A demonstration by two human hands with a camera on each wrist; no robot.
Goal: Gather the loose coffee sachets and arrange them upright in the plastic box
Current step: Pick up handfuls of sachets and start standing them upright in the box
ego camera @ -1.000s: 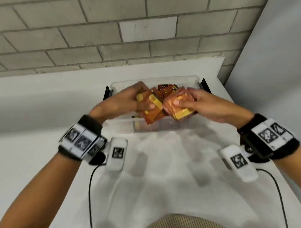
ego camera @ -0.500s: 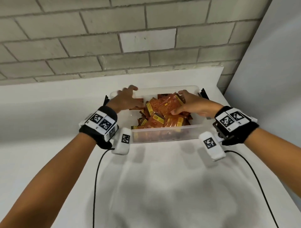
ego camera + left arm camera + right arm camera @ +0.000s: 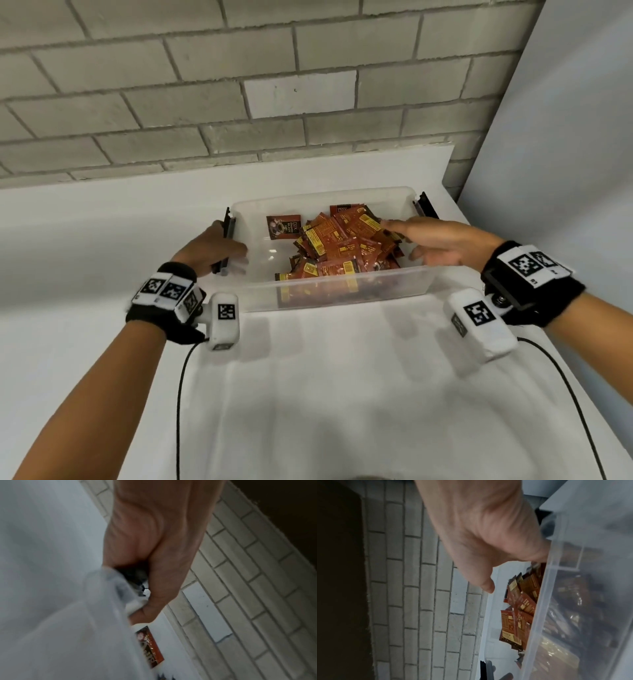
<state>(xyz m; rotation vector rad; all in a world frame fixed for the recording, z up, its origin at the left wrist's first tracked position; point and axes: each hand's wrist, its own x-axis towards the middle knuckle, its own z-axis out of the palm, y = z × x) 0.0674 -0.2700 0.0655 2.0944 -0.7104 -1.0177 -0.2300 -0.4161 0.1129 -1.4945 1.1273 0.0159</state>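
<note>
The clear plastic box (image 3: 342, 278) stands on the white table near the wall. Several red and yellow coffee sachets (image 3: 342, 246) lie heaped and leaning in its right half. One dark sachet (image 3: 283, 226) stands upright against the far wall. My left hand (image 3: 233, 253) grips the box's left end, thumb over the rim. In the left wrist view the left hand (image 3: 154, 561) pinches that rim (image 3: 109, 588), with a sachet (image 3: 150, 647) behind it. My right hand (image 3: 407, 240) lies with straight fingers on the pile's right side. In the right wrist view the right hand's (image 3: 488, 534) fingertips dip behind the box wall (image 3: 573, 588), beside the sachets (image 3: 520, 608).
A grey brick wall (image 3: 239, 102) rises right behind the box. A grey panel (image 3: 565, 171) closes off the right side. Black latches (image 3: 424, 205) stick out at both ends of the box. Black cables (image 3: 178, 394) trail from my wrists across the white table (image 3: 342, 394).
Both hands held bunches of sachets above the box, then lowered them in and let go. The left hand moved out to the box's left end; the right now rests on the pile.
</note>
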